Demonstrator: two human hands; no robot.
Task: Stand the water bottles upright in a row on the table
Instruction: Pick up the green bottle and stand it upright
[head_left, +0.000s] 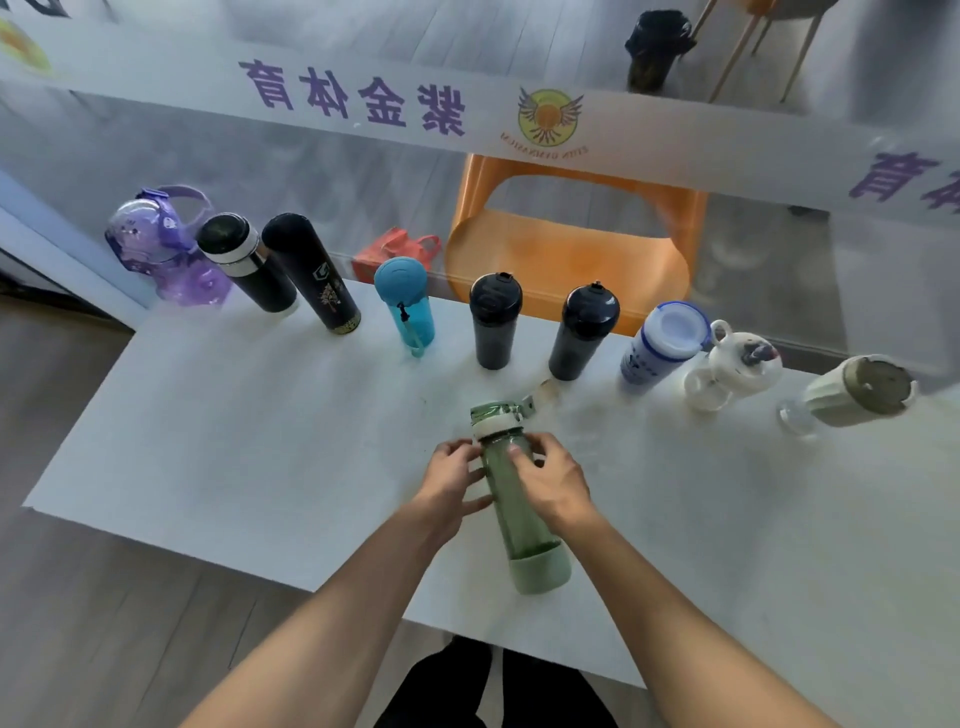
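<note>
A green translucent bottle (519, 514) with a pale green base stands near the front middle of the white table (234, 441). My left hand (451, 480) grips its upper body from the left and my right hand (553, 480) grips it from the right, just below the white collar. Along the table's far edge several bottles stand upright in a row: a purple one (166, 249), two black flasks (244, 262) (311, 273), a blue one (405, 306), two dark tumblers (494, 322) (584, 332), a white-blue one (662, 345), a white handled one (732, 371) and a beige one (852, 392).
Behind a glass partition with purple lettering are an orange chair (571, 244) and a red bag (395, 249). The table's front edge runs diagonally below my forearms, with wooden floor (104, 597) at the left.
</note>
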